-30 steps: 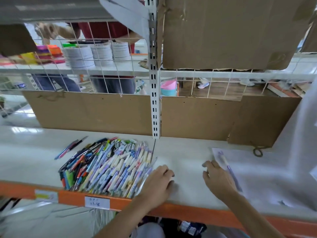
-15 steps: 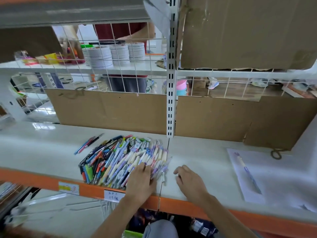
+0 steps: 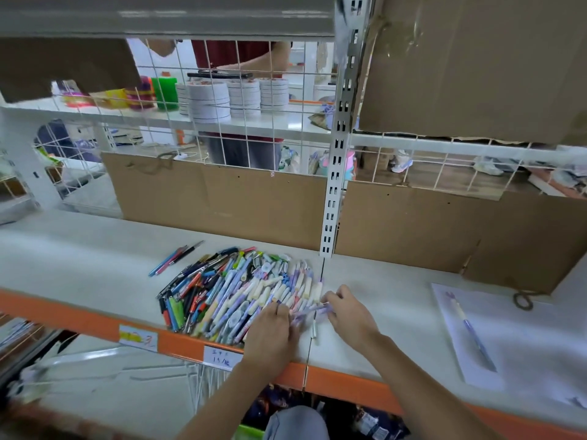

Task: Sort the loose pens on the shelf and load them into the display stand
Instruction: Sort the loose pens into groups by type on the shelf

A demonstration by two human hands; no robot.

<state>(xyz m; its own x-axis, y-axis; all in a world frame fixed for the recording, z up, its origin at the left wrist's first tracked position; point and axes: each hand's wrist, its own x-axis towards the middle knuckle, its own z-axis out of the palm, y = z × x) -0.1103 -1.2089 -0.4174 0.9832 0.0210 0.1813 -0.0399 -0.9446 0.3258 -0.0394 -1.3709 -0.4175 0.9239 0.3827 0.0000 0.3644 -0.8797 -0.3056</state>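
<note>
A heap of loose pens (image 3: 235, 290) lies on the white shelf (image 3: 79, 258) near its orange front edge, dark and coloured ones on the left, pale purple and cream ones on the right. My left hand (image 3: 273, 328) sits at the heap's right edge, fingers curled onto a few purple pens (image 3: 313, 311). My right hand (image 3: 349, 315) pinches the other end of those same pens. Three thin pens (image 3: 174, 258) lie apart to the left. One purple pen (image 3: 470, 331) rests on a white sheet (image 3: 457, 354) at the right. No display stand is in view.
Cardboard panels (image 3: 222, 201) line the back of the shelf, with a perforated metal upright (image 3: 332, 217) in the middle. Behind the wire grid stand stacks of tape rolls (image 3: 235, 96), and a person in a red top (image 3: 235, 55) is there. A small metal piece (image 3: 314, 328) lies between my hands.
My right hand has left the white sheet and travelled left to the heap's right edge. Both hands have closed on a few purple pens there. The camera has swung right and closer.
</note>
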